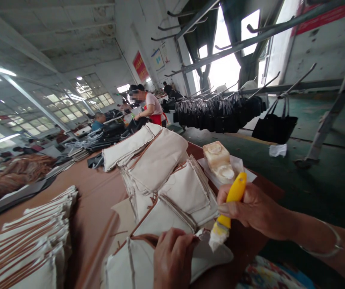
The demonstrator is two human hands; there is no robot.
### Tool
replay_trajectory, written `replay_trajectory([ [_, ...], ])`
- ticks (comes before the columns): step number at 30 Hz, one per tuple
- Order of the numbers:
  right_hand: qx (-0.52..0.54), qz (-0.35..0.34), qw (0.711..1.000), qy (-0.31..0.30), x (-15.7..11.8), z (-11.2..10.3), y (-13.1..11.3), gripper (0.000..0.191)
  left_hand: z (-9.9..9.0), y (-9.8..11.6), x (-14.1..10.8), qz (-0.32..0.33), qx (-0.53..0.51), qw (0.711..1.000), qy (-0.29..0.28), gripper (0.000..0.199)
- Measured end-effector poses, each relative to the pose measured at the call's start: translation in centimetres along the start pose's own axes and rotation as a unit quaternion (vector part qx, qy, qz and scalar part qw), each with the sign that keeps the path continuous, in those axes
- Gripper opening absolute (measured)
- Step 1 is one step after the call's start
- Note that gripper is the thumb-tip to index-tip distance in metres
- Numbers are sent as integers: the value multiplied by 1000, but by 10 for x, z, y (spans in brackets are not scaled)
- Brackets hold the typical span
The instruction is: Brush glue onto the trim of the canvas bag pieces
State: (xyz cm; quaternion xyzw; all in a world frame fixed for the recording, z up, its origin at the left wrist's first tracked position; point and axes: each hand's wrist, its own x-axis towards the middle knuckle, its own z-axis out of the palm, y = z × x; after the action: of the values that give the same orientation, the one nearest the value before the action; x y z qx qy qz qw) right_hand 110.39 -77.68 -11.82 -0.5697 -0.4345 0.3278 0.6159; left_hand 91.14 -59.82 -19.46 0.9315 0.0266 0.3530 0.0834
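Note:
My right hand (250,208) is closed around the yellow handle of a brush (236,190). White paste coats its bristles, which touch or hover just over the edge of a cream sewn bag piece (142,263) at the front; I cannot tell which. With bent fingers, my left hand (174,255) grips the upper edge of that same piece, where brown material shows inside. Behind it lie more cream pieces (187,186), stacked and overlapping. A glue container (217,158), crusted with paste, rests on a white sheet (247,174) beyond my right hand.
To the left, a row of cream pieces with brown edges (31,237) leans on the brown tabletop (90,216). Black bags (220,114) hang from a metal rack (325,116) at the right. A person in a red apron (154,108) works farther back.

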Motion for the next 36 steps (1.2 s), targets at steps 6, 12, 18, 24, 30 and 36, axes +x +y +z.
replay_trajectory([
  [6,11,-9,999,42,5,13,13,27,-10,6,1,-7,24,998,-54,14],
  [12,94,20,993,65,-10,3,22,26,-26,-5,-10,-100,82,981,-147,12],
  [18,233,4,944,236,-23,-18,21,20,-29,-1,18,-262,-26,952,-159,16],
  [24,284,-103,897,323,-32,-50,-21,23,-104,7,104,-251,-260,932,-39,37],
  [30,253,-152,877,378,-43,-68,-44,27,-179,-13,131,-289,-477,826,-81,76],
  [36,293,-119,889,331,-38,-63,-9,21,-147,-61,48,-441,-409,769,-215,80],
])
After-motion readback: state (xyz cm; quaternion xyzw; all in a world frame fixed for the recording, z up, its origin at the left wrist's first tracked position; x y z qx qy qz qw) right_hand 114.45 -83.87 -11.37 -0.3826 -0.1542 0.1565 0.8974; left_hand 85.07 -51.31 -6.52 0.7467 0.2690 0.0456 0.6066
